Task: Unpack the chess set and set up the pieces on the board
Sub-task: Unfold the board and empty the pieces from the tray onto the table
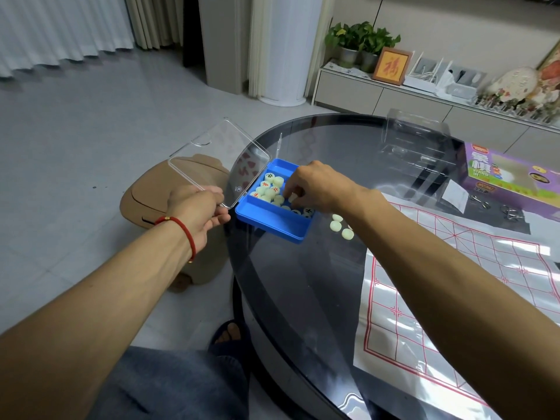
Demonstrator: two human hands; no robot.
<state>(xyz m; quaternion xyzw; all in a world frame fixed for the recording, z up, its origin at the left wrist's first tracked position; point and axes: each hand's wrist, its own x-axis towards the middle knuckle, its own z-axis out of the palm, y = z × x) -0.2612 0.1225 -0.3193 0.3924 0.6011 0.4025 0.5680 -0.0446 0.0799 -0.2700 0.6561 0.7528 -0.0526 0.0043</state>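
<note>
Left arm: bare forearm reaches forward from the lower left, a red cord bracelet (178, 227) round the wrist.
Left hand (198, 207): knuckles up, fingers (219, 219) curled under and thumb on top, pinching a thin clear edge.
Right arm: bare forearm stretches from the lower right toward the middle, wrist bent slightly down.
Right hand (318, 184): back up, fingertips (291, 192) bunched downward, pinching a small pale disc.
</note>
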